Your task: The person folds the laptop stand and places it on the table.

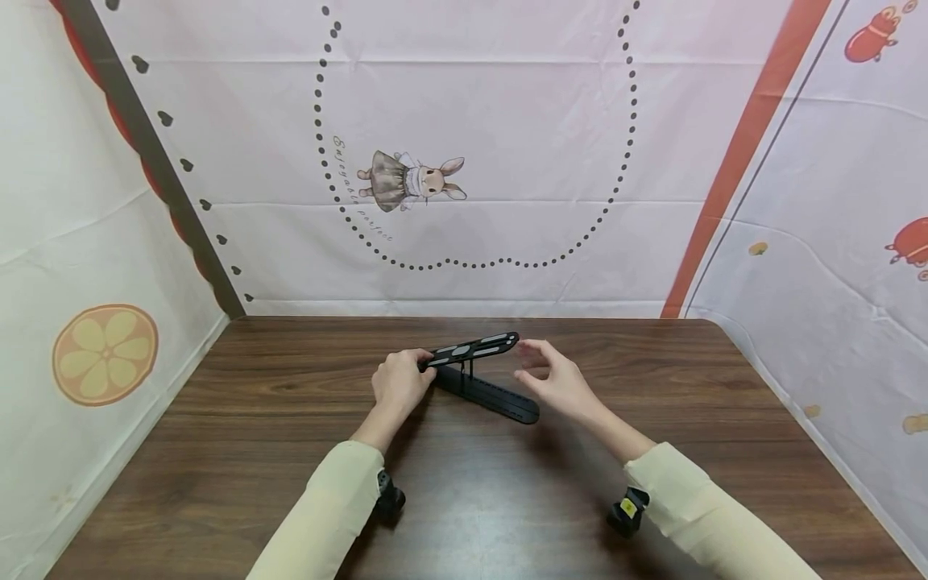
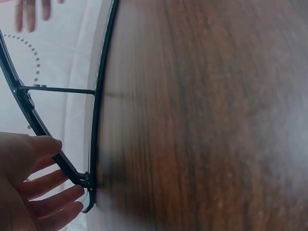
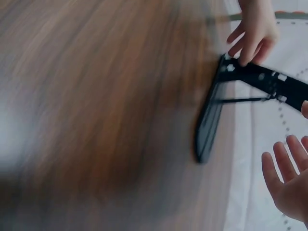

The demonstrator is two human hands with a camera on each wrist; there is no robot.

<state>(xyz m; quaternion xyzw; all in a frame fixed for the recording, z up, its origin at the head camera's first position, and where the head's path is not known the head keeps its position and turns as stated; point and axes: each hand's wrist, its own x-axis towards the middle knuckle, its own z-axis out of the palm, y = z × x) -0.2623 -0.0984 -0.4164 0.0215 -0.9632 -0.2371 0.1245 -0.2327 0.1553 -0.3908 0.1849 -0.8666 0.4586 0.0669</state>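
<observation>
A black folding stand (image 1: 474, 348) with light grey strips on its upper bar is spread into a wedge over the table. A thin strut (image 2: 57, 89) joins its upper bar to the lower bar (image 1: 500, 399). At the hinged end my left hand (image 1: 400, 379) grips the stand, thumb on one side and fingers on the other, as the left wrist view shows. My right hand (image 1: 561, 385) is beside the raised tip of the upper bar, its fingers (image 3: 285, 163) spread and relaxed; whether a fingertip touches the bar I cannot tell.
Beneath the hands lies a dark wood-grain table (image 1: 290, 419). Behind it hangs a white printed cloth (image 1: 507, 161), with more cloth along both sides. A small black wrist camera (image 1: 389, 499) sits on the left sleeve, another camera (image 1: 627, 512) on the right.
</observation>
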